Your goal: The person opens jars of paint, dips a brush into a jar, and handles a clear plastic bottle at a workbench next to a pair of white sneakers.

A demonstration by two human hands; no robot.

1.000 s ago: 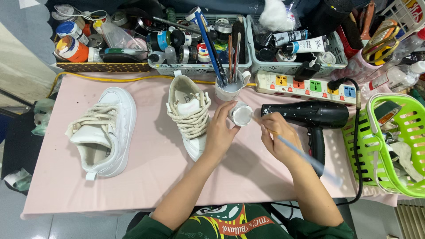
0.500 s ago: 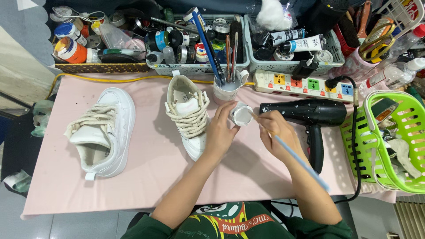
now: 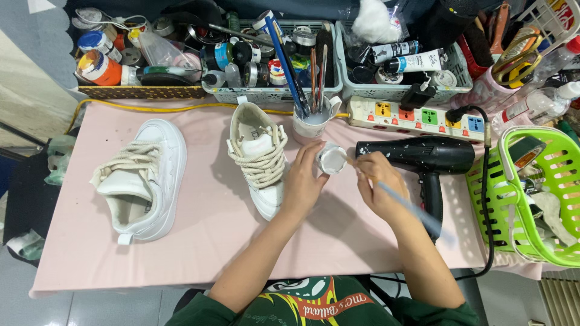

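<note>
The person sits at a pink-covered worktop with both forearms stretched over it. The left hand is curled around a small white paint jar, thumb and fingers closed on its side, holding it just above the worktop between the nearer sneaker and the hair dryer. The right hand is closed in a pinch around a thin light-blue paintbrush; the brush's tip end reaches the jar's mouth, while its handle slants back down to the right, blurred along its length. The two hands are close together, nearly touching at the jar.

Just left of the left hand lies a white sneaker with thick cream laces, toe pointing toward the person. A second white sneaker lies well apart from it, farther left on the worktop. Right of the right hand rests a black hair dryer, its cord running to a white power strip behind it. A white cup holding several brushes stands just behind the jar. Along the back edge sit grey baskets crowded with paint pots, tubes and bottles. A lime-green plastic basket sits at the right edge.
</note>
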